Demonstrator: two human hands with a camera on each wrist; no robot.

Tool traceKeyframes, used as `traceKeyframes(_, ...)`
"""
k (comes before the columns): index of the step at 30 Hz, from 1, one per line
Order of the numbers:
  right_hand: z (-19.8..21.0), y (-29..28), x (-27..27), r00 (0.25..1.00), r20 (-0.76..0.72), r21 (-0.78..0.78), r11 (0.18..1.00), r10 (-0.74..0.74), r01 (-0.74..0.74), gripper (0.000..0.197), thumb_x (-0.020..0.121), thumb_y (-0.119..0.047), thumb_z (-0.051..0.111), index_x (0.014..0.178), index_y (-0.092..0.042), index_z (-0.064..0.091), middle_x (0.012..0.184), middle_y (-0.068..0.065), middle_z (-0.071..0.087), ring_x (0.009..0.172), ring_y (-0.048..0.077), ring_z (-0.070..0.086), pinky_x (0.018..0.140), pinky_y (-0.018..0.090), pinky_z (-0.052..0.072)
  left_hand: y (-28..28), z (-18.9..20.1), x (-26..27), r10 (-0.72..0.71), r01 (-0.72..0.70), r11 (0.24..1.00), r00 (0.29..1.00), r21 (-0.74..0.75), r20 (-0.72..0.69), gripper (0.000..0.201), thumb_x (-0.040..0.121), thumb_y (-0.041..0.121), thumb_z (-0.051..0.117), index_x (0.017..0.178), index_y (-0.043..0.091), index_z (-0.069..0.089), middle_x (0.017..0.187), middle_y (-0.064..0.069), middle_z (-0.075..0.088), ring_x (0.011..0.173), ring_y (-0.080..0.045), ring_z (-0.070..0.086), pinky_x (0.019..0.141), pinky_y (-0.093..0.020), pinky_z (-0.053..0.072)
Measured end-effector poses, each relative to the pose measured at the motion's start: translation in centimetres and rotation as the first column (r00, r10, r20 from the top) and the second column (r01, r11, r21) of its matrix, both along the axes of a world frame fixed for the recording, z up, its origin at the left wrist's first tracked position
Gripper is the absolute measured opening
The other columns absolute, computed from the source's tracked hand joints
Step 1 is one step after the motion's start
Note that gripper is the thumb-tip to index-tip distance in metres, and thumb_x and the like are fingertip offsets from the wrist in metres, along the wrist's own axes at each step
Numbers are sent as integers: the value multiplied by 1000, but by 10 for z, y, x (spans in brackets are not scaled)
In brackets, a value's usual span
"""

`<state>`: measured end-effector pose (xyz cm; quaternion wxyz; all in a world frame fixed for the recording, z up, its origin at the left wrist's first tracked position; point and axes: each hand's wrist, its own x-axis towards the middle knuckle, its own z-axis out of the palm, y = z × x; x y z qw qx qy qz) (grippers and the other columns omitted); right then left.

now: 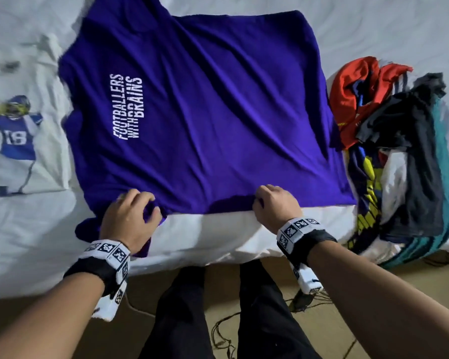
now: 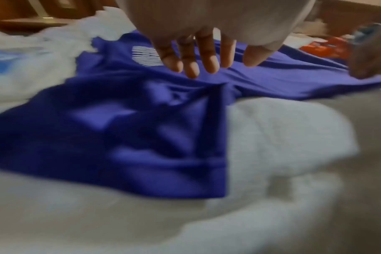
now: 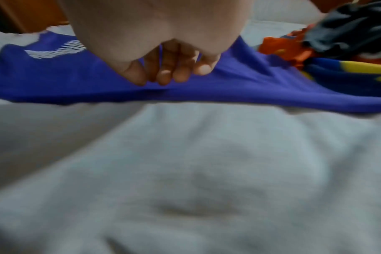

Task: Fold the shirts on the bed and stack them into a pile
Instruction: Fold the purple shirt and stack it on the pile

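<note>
A purple shirt (image 1: 205, 107) lies spread flat on the bed (image 1: 373, 29), both hands at its near edge.

The shirt's long axis runs left to right: collar end toward the white shirt (image 1: 18, 130) with a printed player, hem toward the heap of clothes (image 1: 399, 156). Its white lettering reads sideways. The left hand (image 1: 130, 218) hovers over the near sleeve with fingers (image 2: 189, 56) loosely spread, gripping nothing. The right hand (image 1: 276, 206) pinches the shirt's near side edge between thumb and curled fingers (image 3: 176, 72), lifting it slightly.
</note>
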<state>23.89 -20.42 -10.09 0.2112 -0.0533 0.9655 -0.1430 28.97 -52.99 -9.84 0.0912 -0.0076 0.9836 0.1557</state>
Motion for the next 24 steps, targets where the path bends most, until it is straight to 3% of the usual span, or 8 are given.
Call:
traceKeyframes(3,2,-71,12,991,126,-33,998,-50,54,19,89,-29,53,86,-12,61,87,17,66,83,41,61,62,38,41,-58,4,14,347,-345,936,938,-62,18,34,88,38,52,104,11,66,102,-20,60,91,-46,57,76,-53,48)
traceKeyframes(6,-1,-131,23,959,268,-68,991,-93,115,38,93,-42,50,84,-8,64,92,24,66,90,43,61,66,37,39,-96,-2,19,534,-530,844,816,-82,223,39,96,42,54,121,13,62,122,-24,56,112,-47,52,94,-53,44)
traceKeyframes(9,-6,-173,33,909,389,-106,973,-149,205,55,93,-58,47,81,-8,66,94,23,67,93,41,62,68,35,39,-112,-10,17,489,-534,845,762,-15,425,51,97,54,49,124,12,58,126,-18,57,117,-39,53,95,-45,42)
traceKeyframes(12,-7,-195,37,866,467,-128,956,-175,262,62,90,-69,44,70,-13,60,90,19,69,90,36,63,75,36,46,-112,-12,18,410,-507,854,793,115,451,45,94,58,53,88,14,54,97,-10,62,95,-33,56,81,-41,43)
traceKeyframes(14,-6,-203,37,848,501,-137,952,-171,273,62,88,-72,47,72,-13,60,88,15,69,88,33,63,79,37,49,-113,-15,24,390,-529,826,786,194,480,44,92,59,57,82,16,54,86,-5,62,86,-30,55,79,-41,46)
traceKeyframes(17,-7,-210,39,844,510,-146,951,-165,274,43,86,-56,64,79,-13,62,86,11,67,82,30,62,70,33,44,-120,-20,38,352,-546,771,795,328,495,41,92,44,65,73,10,52,64,-1,54,65,-27,50,63,-36,40)
traceKeyframes(20,-9,-210,40,849,489,-251,900,-199,356,31,80,-28,76,66,-15,52,70,7,57,66,22,51,61,30,36,-129,-20,54,333,-542,730,814,416,476,41,93,31,68,70,4,47,59,-6,41,59,-22,39,57,-33,31)
traceKeyframes(24,-1,-213,45,804,531,-408,751,-268,519,24,80,-2,72,71,-8,50,63,11,56,46,10,53,50,23,42,-145,-26,90,344,-626,650,748,432,567,22,87,20,76,81,7,59,72,-12,65,65,-22,55,65,-32,41)
